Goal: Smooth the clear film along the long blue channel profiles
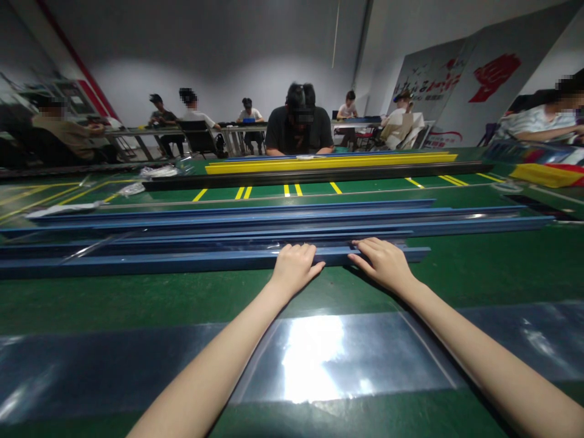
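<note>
A long blue plastic strip (159, 266), shaped like a channel, lies crosswise on the green table. My left hand (294, 267) is wrapped over it, fingers beyond the near wall and thumb on my side. To the right, my right hand (385, 263) grips the same strip near its right end, thumb in front and fingers over the top. The fingertips of both hands are partly hidden. Clear film (95, 248) shows along the strip's trough. Just behind, more blue strips (483, 226) lie roughly parallel.
A wide clear plastic sheet (191, 359) lies under my forearms. Farther back are a black strip (319, 176), a yellow strip (365, 162) and crumpled clear plastic (157, 171). A person (298, 125) sits opposite; yellow bags (545, 174) lie at right.
</note>
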`<state>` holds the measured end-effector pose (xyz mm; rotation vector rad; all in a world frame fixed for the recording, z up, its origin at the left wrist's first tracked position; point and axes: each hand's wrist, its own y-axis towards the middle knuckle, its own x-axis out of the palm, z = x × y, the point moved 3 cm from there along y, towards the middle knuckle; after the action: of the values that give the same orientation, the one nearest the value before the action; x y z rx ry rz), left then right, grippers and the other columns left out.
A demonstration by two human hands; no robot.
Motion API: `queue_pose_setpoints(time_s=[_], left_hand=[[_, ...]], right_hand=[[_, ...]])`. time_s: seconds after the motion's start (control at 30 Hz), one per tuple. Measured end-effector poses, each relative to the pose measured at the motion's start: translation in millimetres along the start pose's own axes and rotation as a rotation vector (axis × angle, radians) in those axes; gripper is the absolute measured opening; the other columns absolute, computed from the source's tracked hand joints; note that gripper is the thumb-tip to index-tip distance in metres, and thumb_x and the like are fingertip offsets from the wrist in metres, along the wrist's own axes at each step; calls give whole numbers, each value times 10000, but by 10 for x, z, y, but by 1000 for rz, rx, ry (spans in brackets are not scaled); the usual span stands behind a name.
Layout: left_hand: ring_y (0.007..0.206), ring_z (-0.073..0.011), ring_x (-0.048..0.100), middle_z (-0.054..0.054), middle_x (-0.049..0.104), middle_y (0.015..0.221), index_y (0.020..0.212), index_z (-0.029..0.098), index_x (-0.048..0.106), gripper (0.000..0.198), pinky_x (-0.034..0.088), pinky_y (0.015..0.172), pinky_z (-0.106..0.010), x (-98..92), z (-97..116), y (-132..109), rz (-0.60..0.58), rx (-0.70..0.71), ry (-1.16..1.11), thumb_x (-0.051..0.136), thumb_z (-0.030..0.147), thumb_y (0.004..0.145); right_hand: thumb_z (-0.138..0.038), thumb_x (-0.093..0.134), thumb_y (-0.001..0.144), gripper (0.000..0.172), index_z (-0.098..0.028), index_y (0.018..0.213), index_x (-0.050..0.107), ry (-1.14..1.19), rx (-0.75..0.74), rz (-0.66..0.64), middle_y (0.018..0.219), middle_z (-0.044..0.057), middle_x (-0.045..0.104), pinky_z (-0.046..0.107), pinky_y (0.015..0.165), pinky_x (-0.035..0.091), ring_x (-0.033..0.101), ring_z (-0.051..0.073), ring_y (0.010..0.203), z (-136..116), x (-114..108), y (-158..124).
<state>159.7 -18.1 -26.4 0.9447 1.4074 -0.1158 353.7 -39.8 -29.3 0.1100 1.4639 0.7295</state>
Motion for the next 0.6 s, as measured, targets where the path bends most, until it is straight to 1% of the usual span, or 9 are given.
queue_pose_setpoints(time_s=[0.23, 0.47, 0.6], left_hand=[[720, -191, 553, -43, 616, 782, 810, 159, 541, 280, 336, 642, -318, 23, 6, -19, 27, 23, 23, 476, 431, 814], [882, -216, 523, -80, 615, 927, 879, 148, 547, 286, 335, 695, -333, 17, -3, -24, 58, 43, -4, 464, 415, 824], [887, -219, 518, -84, 617, 928, 877, 151, 550, 280, 332, 713, -341, 12, -2, -23, 50, 30, -18, 470, 413, 820]], right_hand=[[-425, 362, 873, 381, -145, 919, 617, -4, 1, 5, 978, 92, 655, 292, 737, 405, 571, 206, 910, -8, -12, 4], [-422, 361, 873, 380, -149, 924, 620, 14, 6, 4, 976, 92, 657, 296, 730, 406, 573, 207, 906, -14, -21, 6], [-416, 368, 871, 368, -156, 929, 622, 17, -1, 11, 978, 93, 656, 301, 718, 405, 571, 208, 904, -13, -23, 6]])
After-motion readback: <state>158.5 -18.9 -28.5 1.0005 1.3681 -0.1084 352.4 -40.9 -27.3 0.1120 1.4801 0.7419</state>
